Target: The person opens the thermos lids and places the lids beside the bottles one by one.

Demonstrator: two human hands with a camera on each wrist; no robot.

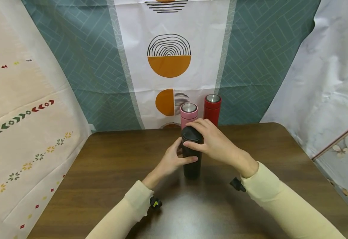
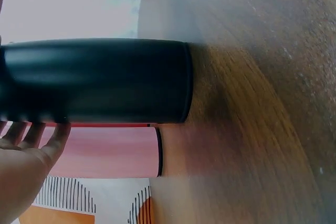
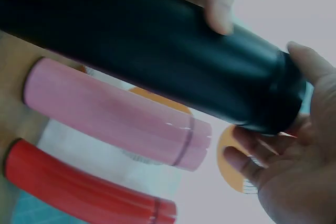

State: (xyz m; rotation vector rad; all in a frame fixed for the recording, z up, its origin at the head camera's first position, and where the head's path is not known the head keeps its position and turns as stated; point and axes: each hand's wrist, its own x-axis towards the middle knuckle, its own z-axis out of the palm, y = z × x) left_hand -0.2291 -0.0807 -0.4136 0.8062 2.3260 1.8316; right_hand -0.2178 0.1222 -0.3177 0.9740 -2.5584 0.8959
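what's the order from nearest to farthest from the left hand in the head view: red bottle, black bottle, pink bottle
1. Black bottle: nearest, held by the left hand.
2. Pink bottle: behind the black bottle, partly hidden by it.
3. Red bottle: farthest, behind the pink bottle and to its right.

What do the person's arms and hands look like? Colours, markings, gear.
Both sides: plain pale-yellow long fabric sleeves. Small black left wrist unit with a yellow-green mark; small black right wrist unit, no mark visible. Left grip and right grip ungloved.
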